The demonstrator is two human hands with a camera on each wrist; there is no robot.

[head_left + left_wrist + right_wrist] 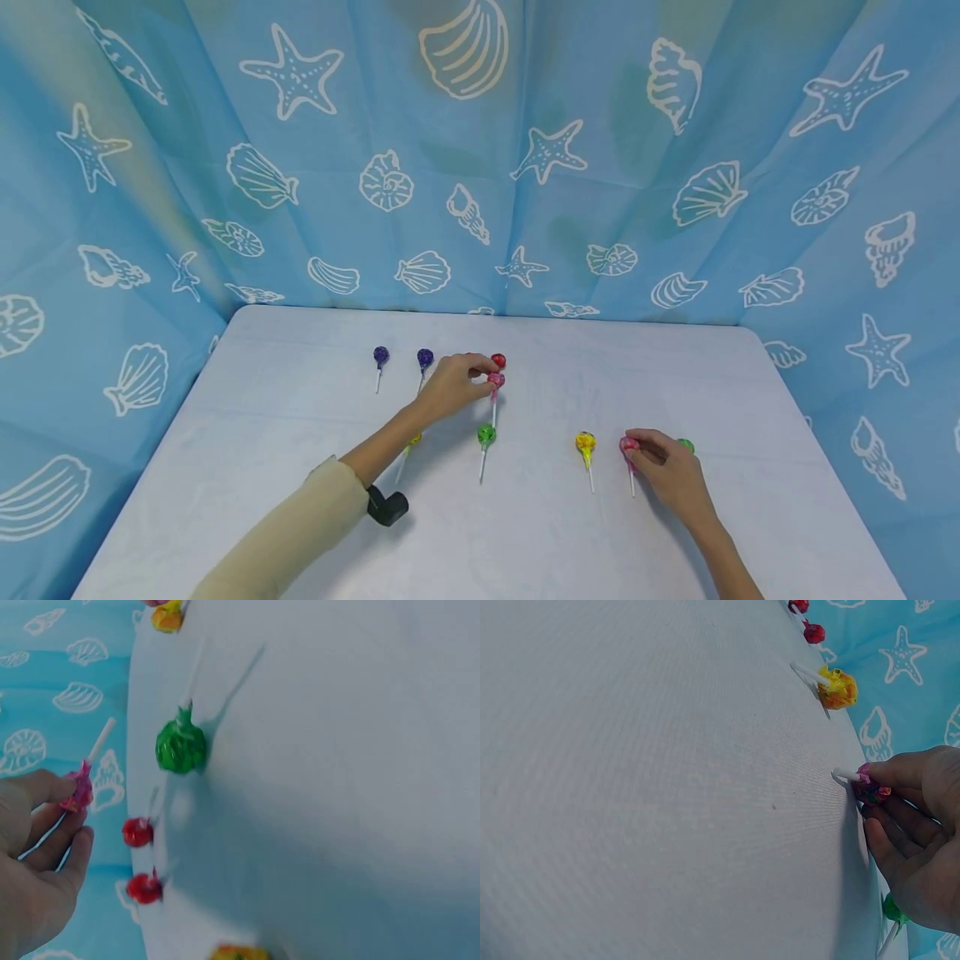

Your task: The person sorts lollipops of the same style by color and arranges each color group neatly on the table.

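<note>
From my station I'm watching the left hand (455,387), fingers nearly closed, pinching a pink lollipop (496,380) just below centre; the right hand (673,477) is likewise pinching a second pink lollipop (627,444), lower right.

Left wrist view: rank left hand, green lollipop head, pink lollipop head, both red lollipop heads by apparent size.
1. Left hand
2. Green lollipop head
3. Unranked: pink lollipop head, partly hidden by the hand; upper red head and lower red head, which look alike.

Lollipops (487,434) lie on a table (525,533) before a curtain (480,133).
</note>
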